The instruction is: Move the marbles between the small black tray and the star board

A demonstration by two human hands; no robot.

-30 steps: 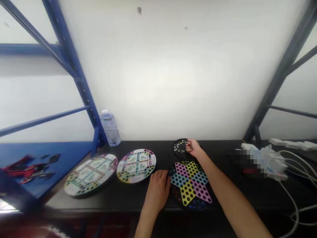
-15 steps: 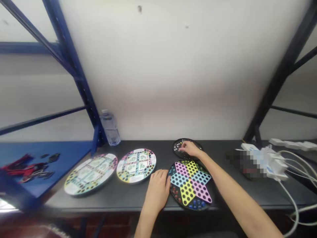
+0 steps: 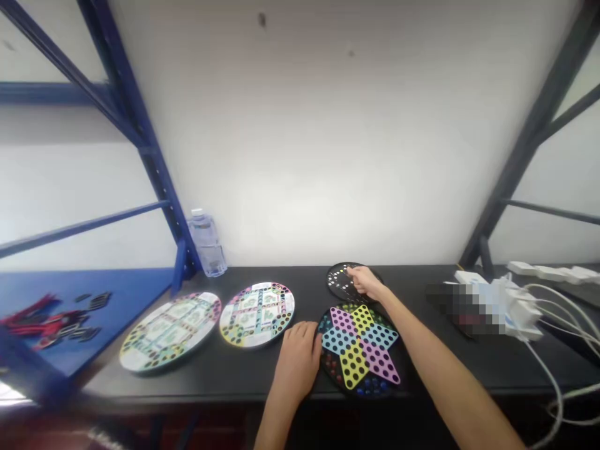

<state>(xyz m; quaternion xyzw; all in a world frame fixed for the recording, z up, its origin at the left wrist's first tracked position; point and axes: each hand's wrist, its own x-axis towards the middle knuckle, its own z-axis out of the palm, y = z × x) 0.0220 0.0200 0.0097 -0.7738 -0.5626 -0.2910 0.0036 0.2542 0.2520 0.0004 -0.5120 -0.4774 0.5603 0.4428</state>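
A round black Chinese checkers board [image 3: 354, 347] with a pink, yellow and light blue star lies near the table's front edge. Red marbles [image 3: 332, 364] and blue marbles [image 3: 374, 385] sit along its rim. My left hand [image 3: 299, 355] rests flat at the board's left edge, its fingers stretched out. Behind the board is a smaller round black tray [image 3: 338, 292] holding several small white and yellowish pieces. Over this tray's right side my right hand [image 3: 367, 281] has its fingers pinched together. Whatever may be between those fingertips is too small to make out.
Two round printed game boards, a middle one [image 3: 257, 314] and a left one [image 3: 170, 332], lie to the left. A clear plastic bottle [image 3: 207, 245] stands by the blue rack post [image 3: 154, 162]. White plugs and cables [image 3: 521, 306] crowd the right side.
My right hand has shifted slightly right over the black tray, and its fingers look more tightly closed. More of the pieces now show. My left hand stays in place.
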